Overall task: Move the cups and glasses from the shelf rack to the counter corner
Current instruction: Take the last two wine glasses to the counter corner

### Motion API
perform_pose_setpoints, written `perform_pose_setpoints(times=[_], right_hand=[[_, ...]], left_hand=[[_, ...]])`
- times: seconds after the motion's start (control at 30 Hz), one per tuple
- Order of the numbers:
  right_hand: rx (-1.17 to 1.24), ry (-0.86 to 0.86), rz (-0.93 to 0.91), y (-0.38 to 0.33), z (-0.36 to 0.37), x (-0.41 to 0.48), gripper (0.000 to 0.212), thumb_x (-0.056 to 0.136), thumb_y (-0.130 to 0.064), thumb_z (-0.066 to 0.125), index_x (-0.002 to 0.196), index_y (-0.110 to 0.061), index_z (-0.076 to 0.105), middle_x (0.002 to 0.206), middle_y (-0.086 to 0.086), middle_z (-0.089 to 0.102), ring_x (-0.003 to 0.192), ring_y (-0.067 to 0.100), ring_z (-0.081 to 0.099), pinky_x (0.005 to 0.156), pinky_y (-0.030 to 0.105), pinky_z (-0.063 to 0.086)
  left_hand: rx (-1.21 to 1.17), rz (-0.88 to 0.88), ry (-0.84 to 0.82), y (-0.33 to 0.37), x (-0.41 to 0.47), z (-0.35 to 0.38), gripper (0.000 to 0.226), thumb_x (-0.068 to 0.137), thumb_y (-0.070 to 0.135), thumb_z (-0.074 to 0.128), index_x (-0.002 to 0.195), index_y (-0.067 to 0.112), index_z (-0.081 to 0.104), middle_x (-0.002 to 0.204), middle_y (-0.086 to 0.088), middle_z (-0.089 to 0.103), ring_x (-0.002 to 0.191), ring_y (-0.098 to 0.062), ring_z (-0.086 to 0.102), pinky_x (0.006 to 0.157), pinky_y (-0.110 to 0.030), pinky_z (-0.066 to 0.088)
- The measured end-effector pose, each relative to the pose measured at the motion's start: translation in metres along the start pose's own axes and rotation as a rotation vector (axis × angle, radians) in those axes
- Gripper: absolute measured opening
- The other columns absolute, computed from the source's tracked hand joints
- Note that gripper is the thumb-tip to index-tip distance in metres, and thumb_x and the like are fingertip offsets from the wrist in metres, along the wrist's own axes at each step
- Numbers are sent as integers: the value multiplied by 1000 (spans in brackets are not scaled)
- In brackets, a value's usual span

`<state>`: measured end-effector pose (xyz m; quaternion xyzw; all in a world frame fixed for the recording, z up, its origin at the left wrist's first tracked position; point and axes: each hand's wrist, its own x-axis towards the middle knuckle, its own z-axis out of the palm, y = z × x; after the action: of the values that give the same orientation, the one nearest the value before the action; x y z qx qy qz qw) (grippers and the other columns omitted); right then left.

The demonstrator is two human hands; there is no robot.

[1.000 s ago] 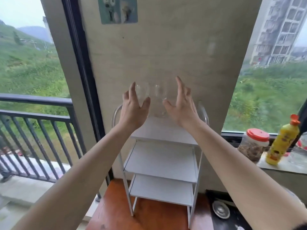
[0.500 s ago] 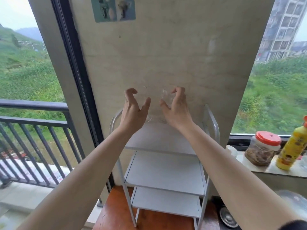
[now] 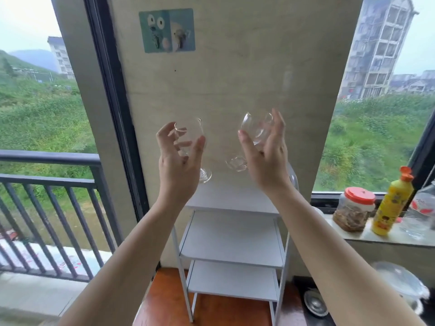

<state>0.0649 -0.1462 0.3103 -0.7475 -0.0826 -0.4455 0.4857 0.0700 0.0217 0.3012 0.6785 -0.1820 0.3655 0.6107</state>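
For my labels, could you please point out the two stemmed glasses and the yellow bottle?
Left glass (image 3: 190, 131): head view, on its bowl.
Right glass (image 3: 255, 128): head view, on its bowl.
Yellow bottle (image 3: 392, 203): head view, on its body.

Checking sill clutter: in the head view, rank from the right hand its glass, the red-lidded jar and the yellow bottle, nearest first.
1. glass, held in the right hand.
2. red-lidded jar, on the sill.
3. yellow bottle, farther right.

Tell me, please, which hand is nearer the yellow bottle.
Right. The right hand is up and to the left of the bottle; the left hand is farther left, beyond the right one.
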Motion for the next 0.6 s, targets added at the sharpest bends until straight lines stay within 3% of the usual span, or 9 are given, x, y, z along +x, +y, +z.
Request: perform_pose_setpoints(times=[0.03, 0.1, 0.2, 0.3, 0.33, 0.4, 0.47, 0.53, 0.6], right_hand=[[5, 29, -13, -7, -9, -6, 79, 96, -36, 65, 157, -12, 22, 149, 11, 48, 130, 22, 54, 108, 39, 45], [15, 85, -46, -20, -29, -20, 76, 96, -38, 63, 156, -12, 25, 142, 7, 54, 122, 24, 61, 100, 49, 50], [-14, 179, -86, -29, -65, -42, 74, 96, -38, 60, 155, -7, 28, 137, 0, 55, 122, 7, 59, 99, 35, 51], [-90, 239, -84, -29, -112, -64, 74, 97, -39, 57, 156, -7, 26, 145, 14, 50, 128, 20, 56, 99, 48, 51], [-122, 261, -85, -27, -129, -71, 73, 97, -37, 57, 156, -7, 26, 145, 16, 50, 127, 20, 55, 97, 45, 52], [-186, 309, -71, -25, -167, -89, 73, 97, -36, 58, 156, -6, 27, 144, 18, 50, 125, 17, 56, 94, 34, 53], [-244, 349, -43, -24, -211, -110, 75, 95, -39, 59, 156, -9, 27, 149, 16, 48, 127, 14, 56, 96, 38, 53], [-304, 397, -9, -24, -260, -132, 75, 94, -43, 59, 156, -16, 27, 155, -1, 44, 135, 13, 51, 105, 46, 47], [-369, 465, 17, -26, -315, -155, 77, 92, -45, 59, 156, -17, 28, 153, -15, 39, 142, 10, 43, 114, 42, 39]], left_hand=[[-29, 18, 8, 8, -9, -1, 56, 94, 24, 67, 138, 12, 35, 128, -7, 55, 103, -18, 63, 77, -25, 55], [-93, 29, 11, 21, -29, 1, 55, 94, 23, 68, 138, 12, 37, 127, -8, 57, 104, -19, 63, 77, -34, 57], [-195, -16, -4, 35, -59, 15, 53, 94, 24, 68, 137, 13, 38, 126, -11, 59, 103, -20, 65, 74, -30, 57], [-316, -40, -63, 49, -90, 40, 51, 95, 25, 66, 135, 14, 38, 127, -14, 58, 103, -13, 64, 74, -24, 55], [-345, -44, -88, 55, -100, 50, 51, 95, 25, 65, 136, 13, 37, 127, -15, 58, 103, -11, 63, 74, -23, 55], [-376, -51, -131, 70, -122, 74, 54, 95, 26, 64, 137, 9, 37, 127, -15, 58, 103, -10, 64, 74, -28, 57], [-408, -56, -190, 91, -146, 101, 57, 95, 30, 64, 139, 8, 36, 127, -14, 59, 105, -13, 65, 81, -40, 59], [-452, -53, -276, 115, -175, 131, 59, 94, 32, 65, 140, 10, 36, 127, -10, 60, 109, -19, 65, 88, -50, 56], [-484, -39, -375, 145, -209, 162, 60, 93, 34, 67, 141, 12, 36, 123, 5, 63, 108, -22, 65, 87, -49, 56]])
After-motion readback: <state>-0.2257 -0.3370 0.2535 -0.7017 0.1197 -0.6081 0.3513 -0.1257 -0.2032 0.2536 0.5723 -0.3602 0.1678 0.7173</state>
